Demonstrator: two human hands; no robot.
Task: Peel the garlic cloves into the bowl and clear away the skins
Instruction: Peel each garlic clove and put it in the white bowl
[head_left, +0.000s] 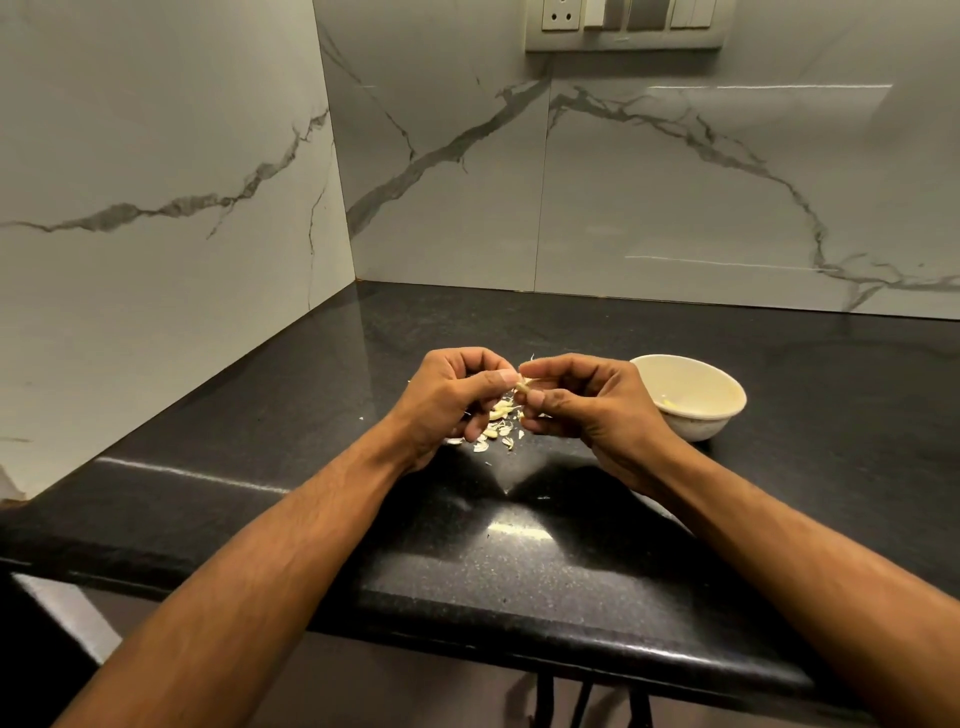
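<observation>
item: garlic peeling, in progress, on a black speckled stone countertop (519, 561). landmark for all places: the small cream round bowl (719, 384), standing on the countertop.

progress, as judged: partly done. inside the bowl, near its front wall, lies at least one pale peeled piece (666, 401); its count cannot be told. left of the bowl, on the countertop under the hands, lies a loose scatter of pale papery garlic skins and cloves (493, 428); which bits are skin and which are unpeeled clove is too small to tell. none of the skins are cleared yet, so that step is left, along with any cloves not yet peeled.

thing in hand: one small pale garlic clove (523, 387), held in the air just left of the bowl, above the scatter, with a wisp of skin standing up from it.

left hand (447, 400): farther left of the bowl; fingers curled, thumb and forefinger pinching the clove's left end.

right hand (592, 405): between the clove and the bowl, close beside the bowl's rim; fingers curled, fingertips closed on the clove's right end, apparently pulling at the skin.
</observation>
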